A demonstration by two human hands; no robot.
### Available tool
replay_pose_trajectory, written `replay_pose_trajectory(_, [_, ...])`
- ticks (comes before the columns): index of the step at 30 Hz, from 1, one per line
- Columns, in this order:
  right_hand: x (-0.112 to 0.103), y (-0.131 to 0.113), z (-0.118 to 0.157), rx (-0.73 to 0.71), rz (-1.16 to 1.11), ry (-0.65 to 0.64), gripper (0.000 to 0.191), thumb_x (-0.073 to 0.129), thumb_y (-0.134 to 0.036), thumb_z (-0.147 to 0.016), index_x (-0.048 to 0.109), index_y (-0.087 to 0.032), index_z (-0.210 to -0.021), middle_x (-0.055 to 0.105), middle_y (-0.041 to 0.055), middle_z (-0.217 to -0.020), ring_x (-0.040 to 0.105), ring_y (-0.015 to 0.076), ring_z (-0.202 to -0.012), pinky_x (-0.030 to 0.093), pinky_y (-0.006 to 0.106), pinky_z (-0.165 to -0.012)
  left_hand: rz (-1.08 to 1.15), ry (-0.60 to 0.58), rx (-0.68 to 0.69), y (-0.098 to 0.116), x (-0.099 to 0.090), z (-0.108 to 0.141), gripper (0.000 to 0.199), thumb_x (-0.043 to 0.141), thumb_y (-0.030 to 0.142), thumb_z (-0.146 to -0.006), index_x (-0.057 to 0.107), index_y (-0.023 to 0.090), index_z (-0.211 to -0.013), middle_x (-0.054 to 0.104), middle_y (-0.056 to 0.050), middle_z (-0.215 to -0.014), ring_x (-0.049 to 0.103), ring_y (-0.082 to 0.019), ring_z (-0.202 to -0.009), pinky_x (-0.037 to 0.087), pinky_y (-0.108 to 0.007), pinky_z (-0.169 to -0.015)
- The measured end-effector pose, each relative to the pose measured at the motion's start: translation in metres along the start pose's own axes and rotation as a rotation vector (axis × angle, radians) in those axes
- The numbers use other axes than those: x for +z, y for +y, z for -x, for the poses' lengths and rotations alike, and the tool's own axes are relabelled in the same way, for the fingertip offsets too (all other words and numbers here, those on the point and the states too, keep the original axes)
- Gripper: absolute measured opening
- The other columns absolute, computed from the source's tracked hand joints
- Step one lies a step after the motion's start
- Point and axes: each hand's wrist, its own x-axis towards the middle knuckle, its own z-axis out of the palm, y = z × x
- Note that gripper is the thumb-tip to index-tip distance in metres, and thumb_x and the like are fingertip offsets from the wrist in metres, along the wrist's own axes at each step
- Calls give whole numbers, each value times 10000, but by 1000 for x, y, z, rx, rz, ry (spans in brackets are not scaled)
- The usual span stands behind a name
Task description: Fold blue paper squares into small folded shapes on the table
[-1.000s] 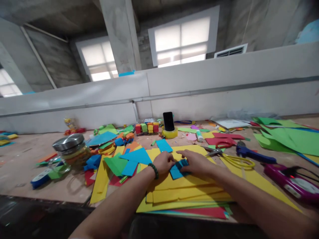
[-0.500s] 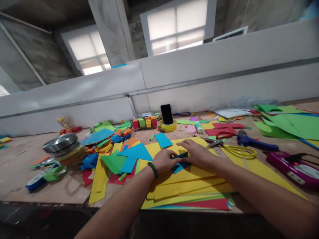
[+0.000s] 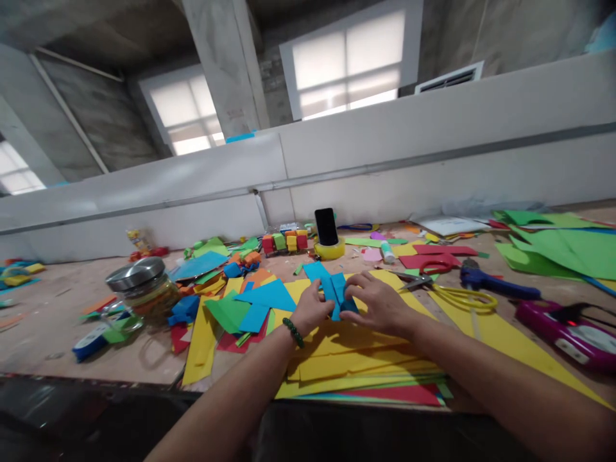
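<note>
Right now, a folded blue paper piece (image 3: 339, 290) is held between the two hands, just above the pile of yellow sheets (image 3: 366, 369). The left hand (image 3: 311, 308), a green beaded bracelet (image 3: 293, 332) at its wrist, has thumb and forefinger closed on the piece's left side; the right hand (image 3: 378, 301) grips the opposite side, its fingers bent around the edge. Just beyond the piece lies a blue rectangle (image 3: 314, 271), and to the left a larger blue sheet (image 3: 269, 294) overlaps a green one (image 3: 228, 312). Yellow-handled scissors (image 3: 464, 299) lie right of the right hand, near a blue-handled tool (image 3: 500, 282) and a magenta device (image 3: 568, 333) with a red light. Farther back, a smartphone (image 3: 326, 226) stands upright in a yellow tape roll (image 3: 330, 251), beside a row of coloured cubes (image 3: 285, 242). A metal-lidded glass jar (image 3: 151, 301) stands well to the left on the worktable (image 3: 43, 327).
</note>
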Motion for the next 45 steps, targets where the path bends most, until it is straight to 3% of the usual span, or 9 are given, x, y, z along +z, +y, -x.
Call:
replay_pose_trajectory(8, [8,-2,-1,528,-415,-61,569,573,-285,-793,426,-204,-1337,669,104,-1092,671,181,-749,518,296,-670,77,-33,-18,5,3,17,517,592,94,-687,477,141,-1189,551,82,-557,526,-91,-478,407,-165,-461])
replay_pose_trajectory(15, [6,-9,-2,292,186,116,558,611,-304,-759,517,-147,-1287,565,184,-1296,536,355,-1153,466,454,-907,-105,-24,38,7,3,13,615,512,45,-702,431,130,-1305,436,125,-469,405,-78,-426,279,-172,-430])
replay_pose_trajectory(20, [4,-9,-3,120,269,19,234,527,-354,-871,666,-166,-889,676,144,-934,596,309,-929,470,417,-817,-39,-31,53,5,-6,3,225,507,30,-659,561,147,-843,354,116,-445,313,-58,-426,230,-178,-428])
replay_pose_trajectory(23, [8,-10,-1,261,136,-14,296,557,-406,-844,657,-153,-960,695,138,-946,624,291,-894,476,379,-759,28,-65,73,1,-4,3,111,525,62,-663,479,162,-647,356,91,-474,348,-53,-454,271,-173,-449])
replay_pose_trajectory(27, [13,-8,-1,458,-194,-51,429,541,-265,-788,568,-151,-1201,721,85,-925,660,224,-789,478,320,-701,133,-195,52,-4,-1,8,47,523,131,-688,547,140,-728,561,13,-595,535,-101,-548,430,-198,-530])
replay_pose_trajectory(35, [19,14,-3,673,-701,-44,550,585,-260,-733,489,-159,-1265,522,-69,-552,501,137,-493,362,234,-466,-36,-189,-163,-10,-24,2,575,530,108,-646,489,122,-1220,511,61,-529,515,-123,-469,413,-212,-478])
replay_pose_trajectory(38, [22,16,-1,643,-575,-64,688,634,-257,-713,427,-137,-1358,548,-58,-591,531,153,-554,392,249,-521,-442,-20,-1,-11,-26,9,754,612,161,-674,367,163,-1387,650,-51,-841,626,-231,-808,510,-338,-718])
replay_pose_trajectory(41, [23,16,0,634,-399,-123,724,643,-234,-726,399,-144,-1402,585,-34,-645,566,168,-620,406,258,-572,-796,105,333,-9,-24,15,652,666,189,-713,469,216,-1334,527,-144,-1318,463,-334,-1231,404,-475,-998])
replay_pose_trajectory(45, [15,13,0,597,-98,-174,633,725,-284,-697,535,-220,-1298,644,43,-950,608,186,-764,413,263,-625,-926,-230,621,-10,-24,13,262,543,132,-833,654,241,-1044,580,-60,-1315,491,-280,-1224,340,-486,-1058])
